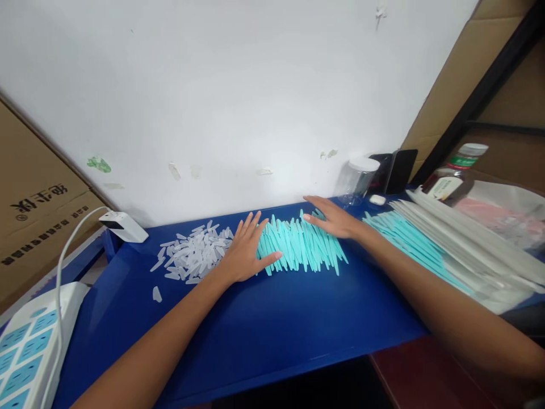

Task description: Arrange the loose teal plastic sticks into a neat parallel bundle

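Observation:
A wide row of slim turquoise sticks (298, 244), shaped like eyebrow razors, lies side by side on the blue table (264, 324). At the row's left end my left hand (243, 251) is open, fingers stretched forward and thumb resting toward the sticks. My right hand (332, 219) is over the row's far right side, its fingers spread and pointing left; nothing shows in its grasp. Just left of my left hand lies a loose heap of small translucent white caps (198, 253). A single cap (157, 294) sits apart, nearer the table's front.
At right, more turquoise sticks (409, 244) lie beside stacked white packets (472, 233). Behind them stand a bottle (449, 179), a clear jar with a white lid (360, 182) and a dark phone (401, 171). A power strip (34, 346) and white device (124, 227) are left.

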Available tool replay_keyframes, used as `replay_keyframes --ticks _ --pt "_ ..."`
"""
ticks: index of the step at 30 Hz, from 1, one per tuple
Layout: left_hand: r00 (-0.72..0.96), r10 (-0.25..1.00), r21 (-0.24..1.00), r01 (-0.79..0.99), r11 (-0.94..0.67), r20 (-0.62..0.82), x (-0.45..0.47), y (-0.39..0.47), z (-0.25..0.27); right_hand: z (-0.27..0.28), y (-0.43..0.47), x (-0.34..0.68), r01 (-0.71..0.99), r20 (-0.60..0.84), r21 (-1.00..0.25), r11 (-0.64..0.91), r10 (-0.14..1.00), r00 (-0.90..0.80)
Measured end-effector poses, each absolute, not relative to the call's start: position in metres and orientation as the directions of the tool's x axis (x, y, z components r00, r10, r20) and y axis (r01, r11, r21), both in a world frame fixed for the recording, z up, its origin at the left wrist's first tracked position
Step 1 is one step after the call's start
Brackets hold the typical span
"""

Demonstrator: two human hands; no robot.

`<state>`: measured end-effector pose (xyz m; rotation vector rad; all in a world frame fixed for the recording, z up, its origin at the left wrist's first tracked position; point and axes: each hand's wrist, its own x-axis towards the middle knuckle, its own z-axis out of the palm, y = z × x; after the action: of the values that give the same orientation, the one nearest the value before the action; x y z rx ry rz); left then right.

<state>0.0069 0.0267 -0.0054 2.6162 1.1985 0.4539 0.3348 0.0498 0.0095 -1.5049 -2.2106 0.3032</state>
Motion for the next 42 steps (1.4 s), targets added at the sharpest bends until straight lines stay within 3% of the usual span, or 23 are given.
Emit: replay_keyframes --ticks 7,16,30,37,42 --pt "0.621 0.781 0.252 0.747 -0.615 0.068 0.016 0.058 -0.008 -0.02 0.052 0.328 0.849 0.116 -0.363 0.384 0.923 -0.368" --pt "0.641 0.753 0.277 0.704 -0.654 0.148 0.036 0.076 -0.017 -0.025 0.048 0.314 0.803 0.188 -0.406 0.436 0.9 -0.394" --pt "0.618 0.773 0.296 0.719 -0.629 0.144 0.043 0.018 -0.026 -0.026 0.003 0.297 0.74 0.215 -0.416 0.529 0.848 -0.485" --pt "0.569 0.813 0.321 0.752 -0.576 0.125 0.045 -0.001 -0.017 -0.024 -0.006 0.296 0.705 0.224 -0.453 0.545 0.836 -0.502" --pt "0.439 0.868 0.376 0.782 -0.496 0.231 0.03 0.008 0.011 -0.011 0.007 0.301 0.7 0.28 -0.502 0.508 0.861 -0.424"
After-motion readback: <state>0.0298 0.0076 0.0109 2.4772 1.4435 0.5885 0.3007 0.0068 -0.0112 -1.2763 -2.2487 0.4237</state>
